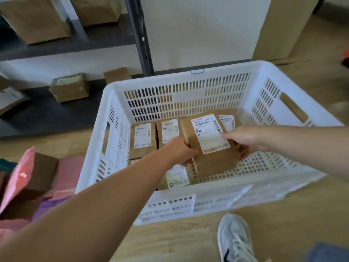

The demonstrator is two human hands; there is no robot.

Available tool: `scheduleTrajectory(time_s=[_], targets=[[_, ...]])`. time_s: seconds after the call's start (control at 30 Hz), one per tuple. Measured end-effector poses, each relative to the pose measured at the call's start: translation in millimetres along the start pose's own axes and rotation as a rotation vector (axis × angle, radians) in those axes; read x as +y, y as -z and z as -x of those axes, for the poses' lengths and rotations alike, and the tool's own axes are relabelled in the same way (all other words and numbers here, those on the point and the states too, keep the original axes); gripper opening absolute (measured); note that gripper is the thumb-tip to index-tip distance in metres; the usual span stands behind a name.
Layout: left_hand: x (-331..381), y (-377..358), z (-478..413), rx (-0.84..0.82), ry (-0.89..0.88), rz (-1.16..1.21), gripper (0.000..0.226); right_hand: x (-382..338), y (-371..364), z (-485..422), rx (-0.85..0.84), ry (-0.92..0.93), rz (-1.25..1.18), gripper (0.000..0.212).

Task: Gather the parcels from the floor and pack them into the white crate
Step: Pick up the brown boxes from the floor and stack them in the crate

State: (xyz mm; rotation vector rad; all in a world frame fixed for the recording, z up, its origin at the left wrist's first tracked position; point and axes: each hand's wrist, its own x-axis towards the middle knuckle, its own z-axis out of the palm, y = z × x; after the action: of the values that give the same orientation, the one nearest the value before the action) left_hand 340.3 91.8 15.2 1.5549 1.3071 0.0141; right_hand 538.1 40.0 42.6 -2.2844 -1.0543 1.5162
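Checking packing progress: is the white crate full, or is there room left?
Partly full: labelled parcels line the far and left of the crate; perforated floor shows bare at right, by the held parcel.

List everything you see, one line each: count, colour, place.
white crate: one, white, on the wooden floor, centre.
held parcel: one, brown with white label, over the crate's middle.
packed parcels: at least four, brown, labelled, on the crate's bottom.
mailer bags: several, pink, floor left.
brown box: one, on the mailer bags.
shelf boxes: five, brown, on the grey rack.
shoe: one, white, bottom.
hands: two, left hand and right hand grip the held parcel's sides.
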Motion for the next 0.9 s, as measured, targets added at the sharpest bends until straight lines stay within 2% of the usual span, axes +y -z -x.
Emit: scheduleTrajectory(time_s=[0.37, 0.63, 0.77, 0.9], targets=[[-11.2, -31.9, -30.4, -0.257, 0.183, -0.069, 0.029, 29.7, -17.4, -36.6, -0.162, -0.104, 0.061, 0.034], [-21.3, -37.5, -46.9, -0.229, 0.232, -0.089, 0.030, 33.1, -21.1, -59.1, -0.171, -0.166, 0.017, 0.043], [-24.1, -43.8, -57.9, -0.200, 0.275, -0.088, 0.037, 36.6, -22.5, -70.9, -0.170, -0.220, -0.011, 0.046], [-27.8, -46.2, -65.1, -0.181, 0.263, -0.150, 0.028, 34.8, -26.3, -80.5, -0.139, -0.245, 0.026, 0.045]])
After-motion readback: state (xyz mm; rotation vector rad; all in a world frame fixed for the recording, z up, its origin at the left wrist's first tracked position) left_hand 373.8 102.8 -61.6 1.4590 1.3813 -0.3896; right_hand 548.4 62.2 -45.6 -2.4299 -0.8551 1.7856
